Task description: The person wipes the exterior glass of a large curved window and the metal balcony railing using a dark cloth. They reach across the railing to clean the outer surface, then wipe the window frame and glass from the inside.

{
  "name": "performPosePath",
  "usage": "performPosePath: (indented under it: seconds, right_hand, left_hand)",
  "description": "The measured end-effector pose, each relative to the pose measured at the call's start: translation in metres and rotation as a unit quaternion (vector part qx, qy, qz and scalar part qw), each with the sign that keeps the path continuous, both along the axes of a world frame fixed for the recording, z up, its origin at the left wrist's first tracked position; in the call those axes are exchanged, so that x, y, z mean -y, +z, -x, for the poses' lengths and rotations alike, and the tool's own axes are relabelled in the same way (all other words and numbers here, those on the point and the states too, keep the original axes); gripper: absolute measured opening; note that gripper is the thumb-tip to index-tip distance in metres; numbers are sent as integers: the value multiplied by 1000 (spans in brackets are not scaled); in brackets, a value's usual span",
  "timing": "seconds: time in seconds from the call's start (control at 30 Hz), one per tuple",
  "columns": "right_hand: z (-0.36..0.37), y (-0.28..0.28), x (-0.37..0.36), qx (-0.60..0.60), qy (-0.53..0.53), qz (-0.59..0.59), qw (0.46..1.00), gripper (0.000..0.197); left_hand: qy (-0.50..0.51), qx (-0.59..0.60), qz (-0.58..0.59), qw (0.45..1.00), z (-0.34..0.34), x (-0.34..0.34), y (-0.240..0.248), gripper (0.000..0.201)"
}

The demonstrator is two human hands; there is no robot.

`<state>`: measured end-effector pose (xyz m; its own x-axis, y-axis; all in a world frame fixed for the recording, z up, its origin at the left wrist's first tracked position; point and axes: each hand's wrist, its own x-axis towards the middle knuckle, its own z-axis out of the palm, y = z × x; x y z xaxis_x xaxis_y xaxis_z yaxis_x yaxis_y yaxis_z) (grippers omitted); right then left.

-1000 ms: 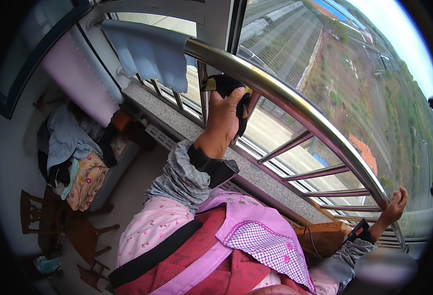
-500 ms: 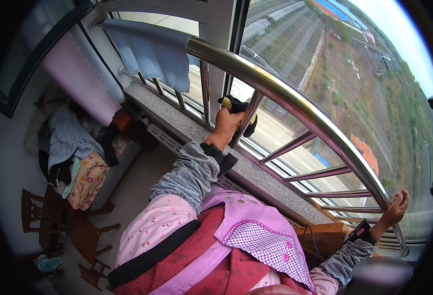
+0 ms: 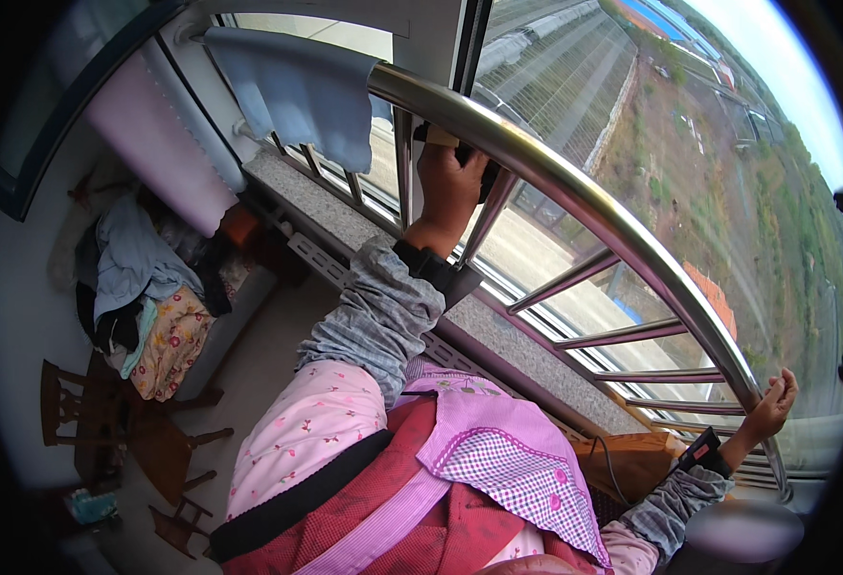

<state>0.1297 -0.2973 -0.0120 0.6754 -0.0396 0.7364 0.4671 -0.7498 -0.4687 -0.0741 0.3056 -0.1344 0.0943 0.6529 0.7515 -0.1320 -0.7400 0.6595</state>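
Observation:
My left hand [image 3: 448, 182] reaches between the upright bars of a curved metal railing [image 3: 536, 153], just under its top rail. It is closed on a black-and-yellow cloth [image 3: 438, 136]; most of the cloth is hidden behind my fingers and the rail. Behind it stands the window frame [image 3: 467, 48] with its glass. At the railing's far right end, my right hand [image 3: 772, 407] lies over the rail with its fingers curled round it. A dark band sits on each wrist, over gathered grey sleeves.
A blue-grey cloth [image 3: 292, 91] hangs over the railing's left part. Below runs a speckled stone sill [image 3: 498, 326]. A pink curtain [image 3: 158, 144], piled clothes [image 3: 144, 268] and wooden chairs [image 3: 168, 450] are at left. A wooden piece [image 3: 627, 465] stands near my right arm.
My left hand has moved up and away, from low beside a railing bar to just under the top rail, carrying the cloth. My right hand stays on the railing.

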Motion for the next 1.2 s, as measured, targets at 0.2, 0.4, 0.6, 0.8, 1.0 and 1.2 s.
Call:
performPosePath:
  seconds: [0.2,0.4,0.6,0.8,1.0,1.2]
  right_hand:
    - [1,-1,0,8,-5,-10,1000,26]
    - [-1,-1,-2,-3,-6,-33,999,26]
    - [-3,-2,-4,-5,-17,-41,999,25]
    - [-4,-1,-2,-5,-19,-18,1000,25]
    - [-3,0,-2,7,-14,-10,1000,25]
    - [-2,-1,0,12,9,-28,1000,25]
  left_hand:
    - [-32,-30,-45,998,1,-1,-68,22]
    - [-5,-157,48,987,-2,1,-177,24]
    - [-186,-47,629,753,1,-13,-224,48]
    - [-220,51,352,909,-6,-3,-74,25]
    - [27,-42,-4,999,10,-5,22,22]
    - [42,-67,-110,991,9,2,-40,24]
